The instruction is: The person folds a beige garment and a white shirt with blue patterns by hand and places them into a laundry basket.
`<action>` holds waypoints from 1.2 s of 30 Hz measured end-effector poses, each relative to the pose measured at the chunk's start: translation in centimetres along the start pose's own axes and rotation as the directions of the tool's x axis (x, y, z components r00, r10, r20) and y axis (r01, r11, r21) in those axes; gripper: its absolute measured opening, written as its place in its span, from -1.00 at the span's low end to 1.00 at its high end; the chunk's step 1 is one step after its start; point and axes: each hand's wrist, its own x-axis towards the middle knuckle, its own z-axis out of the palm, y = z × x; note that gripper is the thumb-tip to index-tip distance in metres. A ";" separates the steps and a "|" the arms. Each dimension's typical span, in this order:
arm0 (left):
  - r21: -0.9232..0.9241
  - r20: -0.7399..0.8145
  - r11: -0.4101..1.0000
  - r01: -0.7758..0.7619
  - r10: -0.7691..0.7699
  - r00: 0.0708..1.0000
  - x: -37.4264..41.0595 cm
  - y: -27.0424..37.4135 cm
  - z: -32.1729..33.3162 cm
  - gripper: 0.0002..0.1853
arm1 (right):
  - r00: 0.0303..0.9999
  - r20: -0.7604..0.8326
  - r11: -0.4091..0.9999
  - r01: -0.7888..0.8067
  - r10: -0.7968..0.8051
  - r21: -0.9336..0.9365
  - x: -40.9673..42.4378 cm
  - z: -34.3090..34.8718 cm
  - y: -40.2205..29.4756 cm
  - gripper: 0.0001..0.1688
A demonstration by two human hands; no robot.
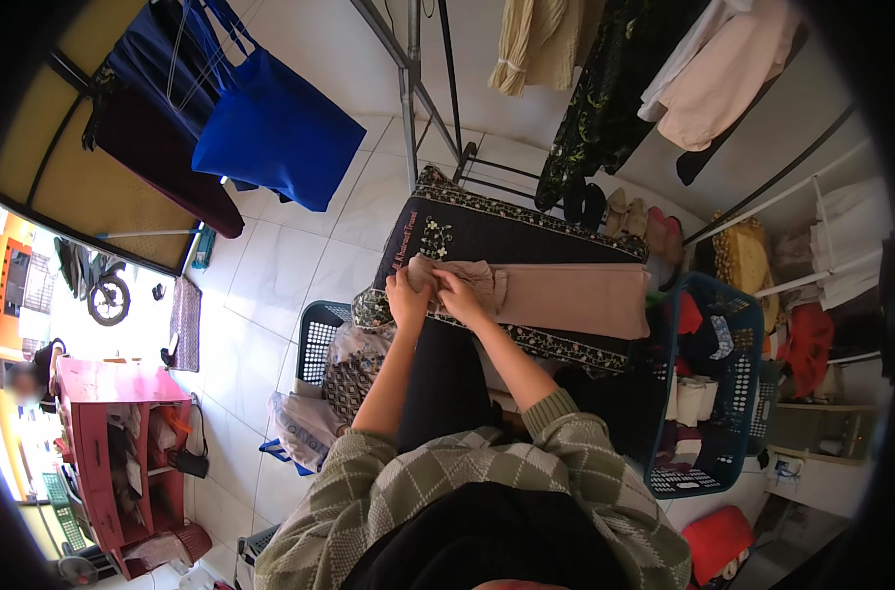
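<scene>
A pinkish-beige garment (572, 295) lies folded into a long flat strip, its left end gathered and bunched. That bunched end is between the fingers of my left hand (408, 301). Close beside it, my right hand (458, 296) pinches the gathered cloth too. Under the garment is a dark cloth (484, 228) with a floral border, small embroidered flowers and some writing; it covers a raised surface whose kind I cannot tell. The garment's smooth right end reaches almost to the right edge of this cloth.
On my right stands a blue-green plastic basket (749, 383) holding clothes. To the left, another basket (318, 332) has bags beside it. A metal clothes rack (410, 81) rises ahead, near shoes (624, 214). A blue bag (278, 133) hangs at upper left; a pink cabinet (123, 383) stands below it.
</scene>
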 end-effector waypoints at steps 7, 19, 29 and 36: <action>-0.008 -0.050 0.947 -0.323 0.322 0.945 -3.1 4.9 0.2 -0.37 | 0.934 -0.315 0.970 -0.100 0.169 0.221 -2.0 -1.5 -1.3 -0.56; -0.179 0.075 0.890 -0.420 0.438 0.896 -5.6 4.0 1.1 -0.49 | 0.857 -0.509 0.982 -0.155 0.081 -0.106 -2.6 -3.4 2.2 -0.45; -0.065 0.178 0.904 -0.423 0.427 0.887 -5.9 2.9 3.6 -0.48 | 0.845 -0.315 0.448 -0.101 -0.433 -0.888 -5.1 -3.2 -4.8 -0.65; -0.344 0.354 0.938 0.036 0.094 0.931 -3.7 -0.9 5.4 -0.35 | 0.892 -0.325 0.664 -0.037 -0.315 -0.747 -5.6 -4.3 -1.3 -0.58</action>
